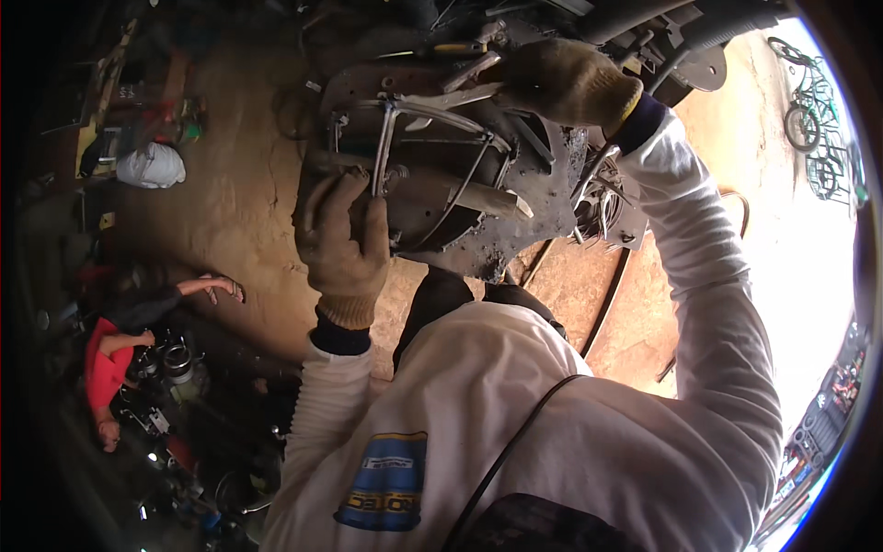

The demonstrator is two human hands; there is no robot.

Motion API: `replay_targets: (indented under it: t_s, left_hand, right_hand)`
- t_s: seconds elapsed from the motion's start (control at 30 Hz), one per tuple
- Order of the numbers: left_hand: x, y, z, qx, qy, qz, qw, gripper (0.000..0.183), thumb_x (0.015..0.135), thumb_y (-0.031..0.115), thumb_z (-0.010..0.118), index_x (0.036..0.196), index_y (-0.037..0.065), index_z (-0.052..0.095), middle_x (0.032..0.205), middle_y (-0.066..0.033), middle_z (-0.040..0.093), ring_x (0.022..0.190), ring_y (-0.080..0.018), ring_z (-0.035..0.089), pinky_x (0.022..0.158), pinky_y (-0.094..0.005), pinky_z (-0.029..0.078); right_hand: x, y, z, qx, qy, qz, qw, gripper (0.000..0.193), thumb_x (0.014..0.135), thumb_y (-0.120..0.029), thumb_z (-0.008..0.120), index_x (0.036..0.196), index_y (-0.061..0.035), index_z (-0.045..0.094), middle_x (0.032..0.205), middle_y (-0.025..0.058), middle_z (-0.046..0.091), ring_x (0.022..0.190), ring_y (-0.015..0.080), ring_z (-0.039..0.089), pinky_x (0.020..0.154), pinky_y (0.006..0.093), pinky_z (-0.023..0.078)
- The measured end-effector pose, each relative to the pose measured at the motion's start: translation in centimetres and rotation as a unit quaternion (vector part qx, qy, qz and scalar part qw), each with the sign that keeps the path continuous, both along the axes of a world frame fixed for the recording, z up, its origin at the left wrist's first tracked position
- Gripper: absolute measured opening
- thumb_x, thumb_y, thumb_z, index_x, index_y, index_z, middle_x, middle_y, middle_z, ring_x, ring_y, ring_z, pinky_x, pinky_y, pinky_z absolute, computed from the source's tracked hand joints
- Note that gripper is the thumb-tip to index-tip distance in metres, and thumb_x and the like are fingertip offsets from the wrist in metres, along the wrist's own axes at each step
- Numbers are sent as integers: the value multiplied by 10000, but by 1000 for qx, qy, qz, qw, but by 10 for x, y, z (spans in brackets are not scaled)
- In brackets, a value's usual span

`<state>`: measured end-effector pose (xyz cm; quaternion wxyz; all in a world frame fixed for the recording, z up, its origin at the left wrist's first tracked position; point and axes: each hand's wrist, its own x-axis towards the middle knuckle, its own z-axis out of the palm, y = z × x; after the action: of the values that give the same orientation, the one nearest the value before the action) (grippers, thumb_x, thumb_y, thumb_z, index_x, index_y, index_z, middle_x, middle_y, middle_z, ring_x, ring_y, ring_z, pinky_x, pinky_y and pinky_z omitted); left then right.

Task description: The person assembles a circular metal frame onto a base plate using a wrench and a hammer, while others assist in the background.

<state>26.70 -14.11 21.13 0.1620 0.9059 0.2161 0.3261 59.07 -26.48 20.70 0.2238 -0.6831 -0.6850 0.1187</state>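
A frame of bent metal rods (384, 138) lies on a dark, worn steel work plate (549, 225) in front of me. My left hand (345, 235), in a brown work glove, is closed at the frame's left upright, thumb on one side and fingers on the other. My right hand (575, 83), gloved alike, is closed at the far side of the plate round a long pale metal tool (451, 97). The tool reaches left across the frame's top bar; its exact kind is unclear, and my right fingertips are in shadow. A flat-ended bar (492, 200) lies beneath the frame.
A bundle of thin wires or rods (600, 207) hangs at the plate's right edge. Dark scrap metal crowds the far side. On the left, a person in red (106, 363) sits low near machine parts. A white sack (152, 166) stands farther off; bicycles (809, 124) are outside at right.
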Motion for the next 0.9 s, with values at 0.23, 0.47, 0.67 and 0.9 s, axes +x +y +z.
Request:
replay_targets:
  t_s: [0.23, 0.47, 0.67, 0.9]
  left_hand:
    - [8, 2, -15, -18, -2, 7, 1000, 278, 841, 49, 773, 1112, 23, 715, 1108, -144, 671, 1018, -289, 658, 833, -373, 568]
    - [5, 0, -16, -44, 25, 37, 998, 235, 843, 24, 775, 1066, 27, 703, 1099, -143, 654, 1002, -279, 643, 807, -359, 553]
    - [6, 2, -20, -49, -1, 24, 998, 248, 844, 22, 773, 1077, 32, 690, 1098, -139, 647, 1014, -292, 631, 834, -380, 544]
    - [5, 2, -21, -15, 14, 18, 1000, 217, 898, 23, 714, 1111, 36, 675, 1134, -132, 659, 976, -238, 638, 625, -298, 514]
  right_hand:
    - [1, 31, -34, 49, 8, 91, 995, 294, 864, -243, 736, 1151, -179, 759, 1057, 105, 745, 950, 300, 708, 846, 403, 571]
    - [-8, 47, -14, -84, -15, 99, 991, 285, 847, -249, 739, 1127, -198, 761, 1015, 86, 750, 935, 291, 714, 856, 401, 578]
    - [-7, 44, -15, 42, -40, 127, 990, 254, 839, -246, 744, 1086, -190, 757, 981, 66, 748, 912, 272, 720, 849, 394, 579]
    - [-5, 60, -14, 91, -12, 166, 982, 248, 859, -271, 745, 1092, -189, 770, 1083, 42, 756, 970, 246, 715, 889, 385, 566]
